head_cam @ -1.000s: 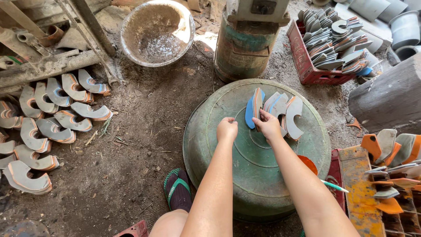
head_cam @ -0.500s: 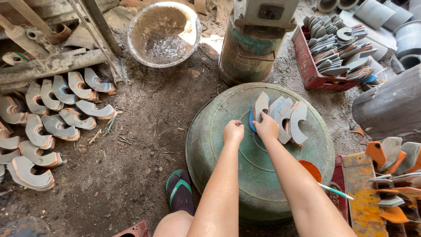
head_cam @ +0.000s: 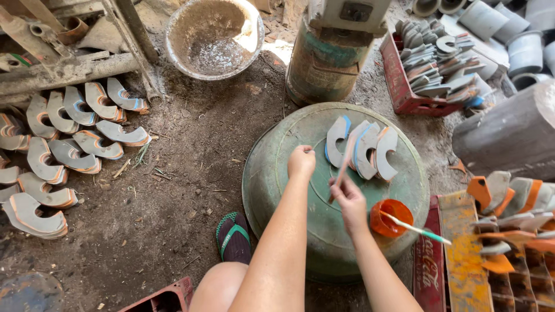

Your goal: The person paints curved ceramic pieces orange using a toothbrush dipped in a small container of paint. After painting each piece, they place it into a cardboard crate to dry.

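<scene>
The person is sitting over an upturned green basin (head_cam: pixel 272 173) that is serving as a work surface, and the step in hand looks like coating curved grey pieces (head_cam: pixel 361 147) one at a time. The right hand (head_cam: pixel 348 199) is closing its fingers around a thin stick (head_cam: pixel 345 164), probably a brush, though the blur hides its tip; it is pointing up toward the pieces, which are lying in a short row near the basin's far edge, just beyond the stick. The left hand (head_cam: pixel 301 162) is curling into a loose fist on the basin, just left of the row; whether it is gripping anything, I cannot tell. An orange cup (head_cam: pixel 391 218) is sitting at the basin's right edge. The next move is calling for a steady stroke along one piece's edge.
</scene>
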